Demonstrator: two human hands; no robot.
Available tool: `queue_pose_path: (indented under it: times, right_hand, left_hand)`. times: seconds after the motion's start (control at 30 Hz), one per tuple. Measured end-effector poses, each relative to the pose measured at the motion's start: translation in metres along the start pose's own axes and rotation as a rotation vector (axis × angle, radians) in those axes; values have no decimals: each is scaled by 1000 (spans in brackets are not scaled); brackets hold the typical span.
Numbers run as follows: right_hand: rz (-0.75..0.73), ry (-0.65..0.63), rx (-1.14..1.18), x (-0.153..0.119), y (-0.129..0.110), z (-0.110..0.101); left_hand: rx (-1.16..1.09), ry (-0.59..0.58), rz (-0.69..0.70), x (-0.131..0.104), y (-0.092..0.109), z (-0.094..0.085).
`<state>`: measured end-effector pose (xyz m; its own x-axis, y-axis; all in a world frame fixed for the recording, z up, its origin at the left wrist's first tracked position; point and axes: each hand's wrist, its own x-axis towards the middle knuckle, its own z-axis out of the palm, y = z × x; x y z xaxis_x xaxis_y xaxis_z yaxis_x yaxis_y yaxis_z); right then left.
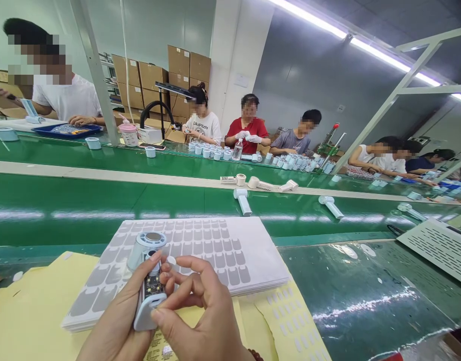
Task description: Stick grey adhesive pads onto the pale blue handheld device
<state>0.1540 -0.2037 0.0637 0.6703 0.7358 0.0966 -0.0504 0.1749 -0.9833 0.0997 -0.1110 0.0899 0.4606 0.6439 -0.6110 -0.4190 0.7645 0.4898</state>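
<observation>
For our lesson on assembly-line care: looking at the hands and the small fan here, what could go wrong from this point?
1. The left hand holds the fan with its circuit board bared; fingers might touch or smudge it.
2. The right hand pinches a small sticker, which could land crooked.
3. The fan hangs over the sticker sheets; a slip in grip might drop it and scuff them.

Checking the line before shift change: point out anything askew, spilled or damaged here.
Little stands out. The fan in the left hand has its handle open, circuit board bare. Peeled yellow backing sheets lie askew under the sticker stack. Fans on the belt lie at mixed angles. No spills.
</observation>
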Motion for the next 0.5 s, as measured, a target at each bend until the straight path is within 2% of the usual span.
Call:
queue_pose_path:
  times: [0.17, 0.3, 0.37, 0.43, 0.5]
  right_hand:
    - [-115, 23, -188, -8, 5, 2]
    - [-426, 111, -256, -11, 18, 7]
    - [-495, 187, -280, -10, 19, 6]
    - [-334, 184, -260, -7, 14, 2]
    - [-58, 64, -175, -3, 4, -4]
  left_hand:
    - [14, 44, -1, -6, -1, 3]
    - [27, 49, -11, -14, -1, 5]
    - [3, 44, -43, -17, -1, 5]
    - [-22, 36, -101, -18, -1, 4]
    - [-27, 14, -146, -19, -1, 4]
